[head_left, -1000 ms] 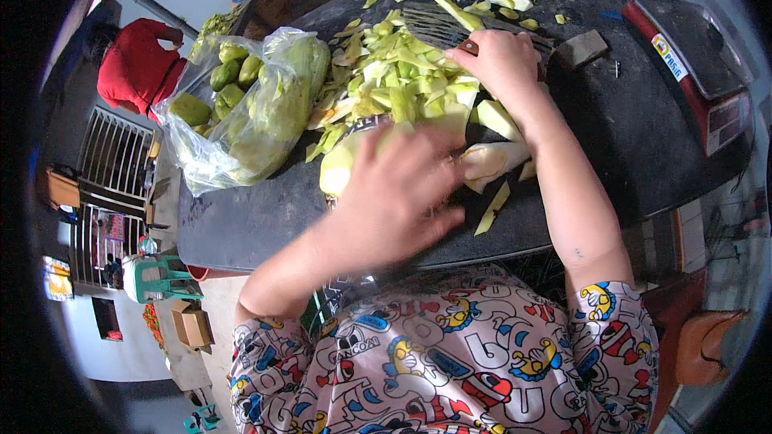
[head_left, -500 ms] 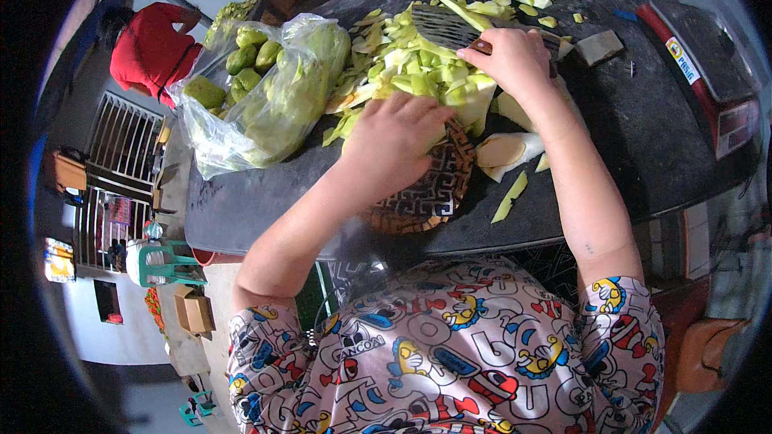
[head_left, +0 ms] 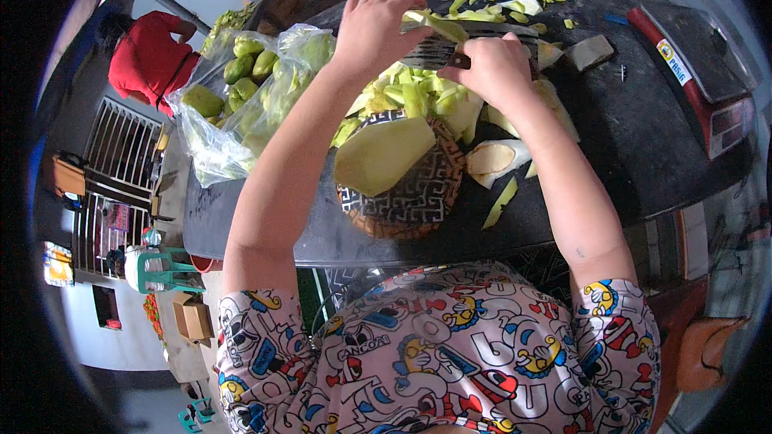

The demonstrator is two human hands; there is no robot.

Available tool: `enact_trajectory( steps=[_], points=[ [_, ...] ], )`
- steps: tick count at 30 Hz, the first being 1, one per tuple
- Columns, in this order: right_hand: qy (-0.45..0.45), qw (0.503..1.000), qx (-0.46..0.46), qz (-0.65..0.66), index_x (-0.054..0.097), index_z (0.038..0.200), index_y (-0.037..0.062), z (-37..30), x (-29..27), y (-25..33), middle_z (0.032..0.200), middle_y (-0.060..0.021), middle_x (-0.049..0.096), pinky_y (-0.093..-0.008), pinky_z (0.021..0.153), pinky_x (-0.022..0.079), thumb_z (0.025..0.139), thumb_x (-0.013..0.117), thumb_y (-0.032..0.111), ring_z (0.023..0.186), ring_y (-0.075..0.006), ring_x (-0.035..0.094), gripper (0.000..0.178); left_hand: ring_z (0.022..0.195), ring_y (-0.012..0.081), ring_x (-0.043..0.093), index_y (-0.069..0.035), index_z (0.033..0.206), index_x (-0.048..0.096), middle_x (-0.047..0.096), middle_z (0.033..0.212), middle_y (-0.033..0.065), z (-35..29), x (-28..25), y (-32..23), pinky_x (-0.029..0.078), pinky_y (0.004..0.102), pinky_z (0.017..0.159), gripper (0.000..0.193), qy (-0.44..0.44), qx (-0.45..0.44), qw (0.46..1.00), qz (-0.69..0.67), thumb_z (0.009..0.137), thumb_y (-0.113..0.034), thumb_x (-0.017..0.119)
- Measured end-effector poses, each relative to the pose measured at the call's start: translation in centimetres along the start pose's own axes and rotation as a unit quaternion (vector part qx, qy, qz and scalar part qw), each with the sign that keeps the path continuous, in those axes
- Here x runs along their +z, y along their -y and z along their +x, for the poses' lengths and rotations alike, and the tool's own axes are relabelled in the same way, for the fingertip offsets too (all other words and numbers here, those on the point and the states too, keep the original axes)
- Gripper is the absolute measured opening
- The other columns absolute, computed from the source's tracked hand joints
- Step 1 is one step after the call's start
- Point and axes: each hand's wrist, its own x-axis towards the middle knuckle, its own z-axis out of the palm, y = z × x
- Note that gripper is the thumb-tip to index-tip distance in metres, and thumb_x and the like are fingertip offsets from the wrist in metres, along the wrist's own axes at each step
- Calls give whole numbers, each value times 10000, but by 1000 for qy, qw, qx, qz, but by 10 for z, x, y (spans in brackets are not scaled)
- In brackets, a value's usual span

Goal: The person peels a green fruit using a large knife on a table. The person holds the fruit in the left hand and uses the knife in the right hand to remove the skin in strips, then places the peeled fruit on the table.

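My right hand (head_left: 497,71) is closed on the brown handle of a broad-bladed knife (head_left: 426,55), held level above a heap of cut pieces. A slice of green mango (head_left: 444,27) lies along the top of the blade. My left hand (head_left: 374,32) is at the slice's left end, thumb and forefinger around it, the other fingers spread. Below, a large peeled mango piece (head_left: 382,159), pale green, rests on a round board with a black-and-white maze pattern (head_left: 410,205). Pale green mango pieces (head_left: 438,96) are piled just beyond the board.
A clear plastic bag (head_left: 233,141) of whole green mangoes stands left on the dark table (head_left: 635,169). Cut pale pieces (head_left: 492,161) and a grey block (head_left: 589,52) lie to the right, near a dark-red box (head_left: 679,84). A person in red (head_left: 149,56) is at far left.
My left hand has risen from the heap to the slice on the blade. The peeled mango piece now shows on the board. The knife has shifted slightly nearer and left.
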Motion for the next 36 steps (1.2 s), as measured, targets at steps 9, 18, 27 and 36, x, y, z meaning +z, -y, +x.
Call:
enact_trajectory(
  steps=[9,18,27,36],
  points=[
    [-37,995,-68,63,664,756,133,4,4,-10,717,-38,663,-359,770,385,697,701,402,715,-220,621,278,1009,289,543,-119,886,659,592,1010,65,10,6,34,420,453,854,280,-66,-81,993,64,740,-355,700],
    [-146,977,118,100,708,846,103,10,-32,-65,737,-63,686,-314,659,511,724,720,468,675,-213,664,385,1036,360,555,-121,1299,433,532,1152,186,-67,-19,-130,476,407,864,799,319,141,919,-182,620,-289,817],
    [-147,976,113,115,695,825,83,8,-30,-61,737,-76,679,-319,648,506,739,708,475,668,-222,656,401,967,367,583,-148,1310,395,470,1119,186,-81,-8,-149,507,440,809,692,436,98,841,-305,705,-141,731],
    [-189,966,124,124,702,854,81,7,-38,-66,766,-71,690,-321,664,500,759,699,460,718,-233,663,390,898,355,643,-66,1143,571,518,1081,227,-51,3,-147,541,435,751,366,400,80,894,-186,777,-56,564]
  ],
)
